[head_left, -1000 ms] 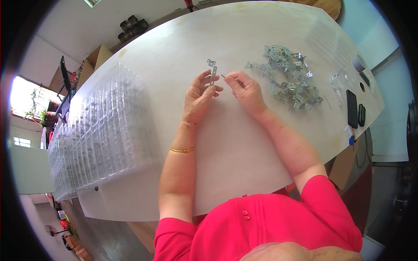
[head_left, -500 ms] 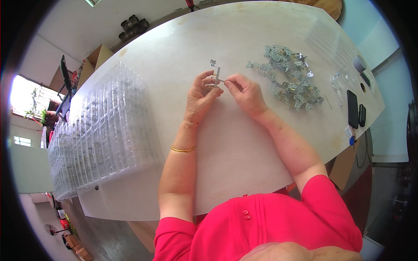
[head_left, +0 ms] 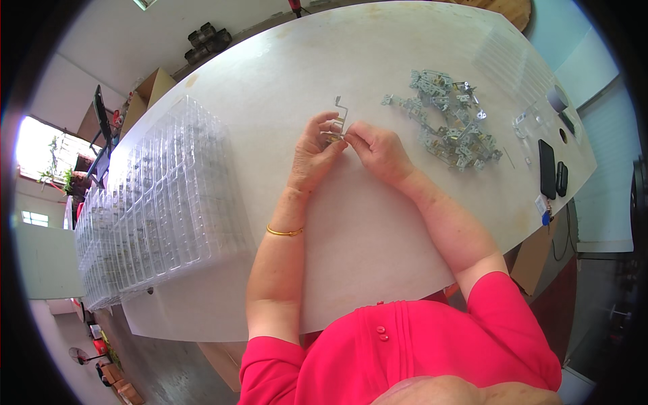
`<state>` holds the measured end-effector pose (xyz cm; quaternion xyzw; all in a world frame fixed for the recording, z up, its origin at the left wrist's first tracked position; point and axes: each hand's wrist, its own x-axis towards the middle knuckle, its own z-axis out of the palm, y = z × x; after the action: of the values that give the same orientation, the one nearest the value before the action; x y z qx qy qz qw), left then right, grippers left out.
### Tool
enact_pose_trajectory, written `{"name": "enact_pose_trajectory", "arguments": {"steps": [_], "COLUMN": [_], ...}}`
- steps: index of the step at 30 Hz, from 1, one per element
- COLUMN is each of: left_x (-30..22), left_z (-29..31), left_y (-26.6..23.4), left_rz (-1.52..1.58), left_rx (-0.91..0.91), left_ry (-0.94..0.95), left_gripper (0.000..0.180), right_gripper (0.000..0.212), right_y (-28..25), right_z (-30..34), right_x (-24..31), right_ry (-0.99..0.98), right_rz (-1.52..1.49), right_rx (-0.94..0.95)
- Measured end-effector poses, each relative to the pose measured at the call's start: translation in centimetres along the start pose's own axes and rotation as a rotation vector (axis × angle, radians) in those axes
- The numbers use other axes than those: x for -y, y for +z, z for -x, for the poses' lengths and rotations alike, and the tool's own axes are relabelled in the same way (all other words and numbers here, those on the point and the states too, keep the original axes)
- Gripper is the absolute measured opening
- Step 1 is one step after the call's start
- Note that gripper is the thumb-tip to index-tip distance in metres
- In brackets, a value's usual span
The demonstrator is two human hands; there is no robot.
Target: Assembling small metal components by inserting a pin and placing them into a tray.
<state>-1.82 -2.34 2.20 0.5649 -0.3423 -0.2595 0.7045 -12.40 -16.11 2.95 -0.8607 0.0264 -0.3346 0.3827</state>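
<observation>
A small metal bracket (head_left: pixel 342 111) with a bent arm stands up from my left hand (head_left: pixel 316 154), above the middle of the table. The fingers and thumb of that hand are closed around its lower part, where a bit of brass colour shows. My right hand (head_left: pixel 379 152) pinches at the bracket's lower right side, its fingertips meeting those of my left hand. Whatever lies in this pinch is hidden by the fingers. To the right of the hands lies a loose heap of similar metal brackets (head_left: pixel 462 145).
Stacked clear plastic trays (head_left: pixel 185 196) with parts inside stand on the left of the white table (head_left: pixel 364 270). Another clear tray (head_left: pixel 513 64) lies far right. A black phone (head_left: pixel 546 169), a dark case (head_left: pixel 561 179) and a thin pin (head_left: pixel 508 158) lie along the right side.
The bracket has turned and tilted in my left hand. My right hand has moved slightly down and left against it; the thin rod seen in its fingers before is now hidden.
</observation>
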Motion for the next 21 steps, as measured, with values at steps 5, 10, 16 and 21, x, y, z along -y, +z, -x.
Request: {"name": "enact_pose_trajectory", "arguments": {"steps": [5,10,16,21], "left_x": [0.10,-0.10,0.45,0.07], "left_z": [0.10,0.16,-0.05,0.04], "left_y": [-0.18,0.31,-0.25,-0.01], "left_rz": [-0.029,-0.025,-0.006,-0.078], "left_rx": [-0.003,-0.008,0.029,-0.035], "left_ry": [-0.037,-0.014,-0.007,-0.021], "left_gripper": [0.054,0.052,0.055,0.053], "right_gripper": [0.011,0.010,0.009,0.009], "right_y": [-0.21,0.02,-0.32,-0.21], "right_z": [-0.05,0.07,-0.03,0.00], "right_x": [0.24,0.09,0.04,-0.08], "right_ry": [0.148,0.066,0.178,0.156], "right_rz": [-0.029,-0.036,-0.087,-0.119], "right_rx": [-0.036,0.024,0.012,0.053]}}
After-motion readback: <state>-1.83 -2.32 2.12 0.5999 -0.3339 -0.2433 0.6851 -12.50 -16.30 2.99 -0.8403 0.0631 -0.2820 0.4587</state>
